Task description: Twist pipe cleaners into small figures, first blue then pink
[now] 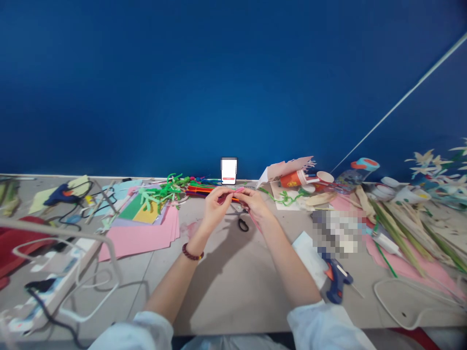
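Forearms angled inward, wrists raised. Left hand (218, 206) and right hand (256, 205) closed, pinching a pink strip (237, 191) at the fingertips, held above the counter (248, 291), near black-handled scissors (241, 222).

I'm wearing a loose pale white cloth left sleeve (146, 331), a matching right sleeve (324, 328), and a dark maroon round-bead bracelet (192, 252) on the wrist just above my left hand (217, 209).
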{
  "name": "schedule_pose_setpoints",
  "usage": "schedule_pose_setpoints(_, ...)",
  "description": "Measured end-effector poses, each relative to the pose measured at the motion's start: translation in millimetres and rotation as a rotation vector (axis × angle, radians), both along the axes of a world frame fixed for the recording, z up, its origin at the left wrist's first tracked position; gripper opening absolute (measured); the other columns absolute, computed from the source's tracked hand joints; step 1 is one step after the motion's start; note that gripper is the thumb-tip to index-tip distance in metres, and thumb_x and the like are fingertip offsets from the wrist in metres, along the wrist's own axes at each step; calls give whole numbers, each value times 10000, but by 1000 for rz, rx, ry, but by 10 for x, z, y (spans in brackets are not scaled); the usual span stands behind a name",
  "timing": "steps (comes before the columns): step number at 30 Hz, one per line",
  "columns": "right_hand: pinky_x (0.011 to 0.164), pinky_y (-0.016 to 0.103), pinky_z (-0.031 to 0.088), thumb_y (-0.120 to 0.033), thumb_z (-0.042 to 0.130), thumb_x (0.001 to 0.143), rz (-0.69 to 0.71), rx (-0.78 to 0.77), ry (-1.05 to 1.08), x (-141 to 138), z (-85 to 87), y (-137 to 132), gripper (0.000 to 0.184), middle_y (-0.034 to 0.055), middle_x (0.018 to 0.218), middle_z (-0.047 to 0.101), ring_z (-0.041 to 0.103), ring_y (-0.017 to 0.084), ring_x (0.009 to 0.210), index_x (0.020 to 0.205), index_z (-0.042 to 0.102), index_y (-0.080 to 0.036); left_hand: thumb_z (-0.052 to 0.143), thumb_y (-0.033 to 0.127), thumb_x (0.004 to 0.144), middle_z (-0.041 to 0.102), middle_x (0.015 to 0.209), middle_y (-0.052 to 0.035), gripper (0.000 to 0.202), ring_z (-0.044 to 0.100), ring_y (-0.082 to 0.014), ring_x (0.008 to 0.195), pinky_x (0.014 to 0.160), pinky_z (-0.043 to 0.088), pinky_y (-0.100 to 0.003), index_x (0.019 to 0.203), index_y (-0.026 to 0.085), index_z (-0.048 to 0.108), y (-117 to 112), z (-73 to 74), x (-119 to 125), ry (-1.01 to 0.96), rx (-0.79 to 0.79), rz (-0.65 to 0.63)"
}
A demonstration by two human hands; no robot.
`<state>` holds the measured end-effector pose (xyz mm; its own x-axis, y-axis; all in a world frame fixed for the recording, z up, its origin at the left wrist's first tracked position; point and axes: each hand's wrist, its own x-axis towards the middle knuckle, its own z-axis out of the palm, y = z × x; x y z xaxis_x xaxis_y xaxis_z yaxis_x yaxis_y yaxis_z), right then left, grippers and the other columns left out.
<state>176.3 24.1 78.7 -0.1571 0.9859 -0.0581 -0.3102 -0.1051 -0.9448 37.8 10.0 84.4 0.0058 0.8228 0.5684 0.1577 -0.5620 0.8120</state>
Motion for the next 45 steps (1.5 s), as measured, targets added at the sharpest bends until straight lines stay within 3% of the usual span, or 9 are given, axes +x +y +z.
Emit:
schedule_pose_setpoints(7,423,238,120,-326,787,548,-12,-22,8,-9,19,-12,242,-54,510,476,282,43,437,654,642,-163,562,193,803,639,839,-51,118,584,-171,809,733,458,-293,823,209,677,-10,15,-8,47,44,6)
schedule_pose_setpoints(12,418,243,91,-350,790,549,17,-46,34,-20,24,-27,272,-79,451,379,224,39,402,657,617,-170,541,189,815,626,843,-53,124,581,-168,801,716,463,-285,824,203,664,-24,6,-6,94,69,49)
schedule_pose_setpoints(26,394,238,14,-399,832,482,82,-219,121,-46,70,-40,440,-118,444,242,136,21,392,627,475,-188,496,160,832,630,913,-78,188,572,-199,892,833,461,-350,904,214,661,15,-81,-31,321,261,161)
schedule_pose_setpoints(45,399,228,20,-413,839,437,54,-242,121,-62,66,-39,467,-126,432,245,149,14,383,607,471,-183,476,107,854,622,893,-62,164,578,-162,857,788,499,-311,905,176,615,28,-73,-29,417,396,222)
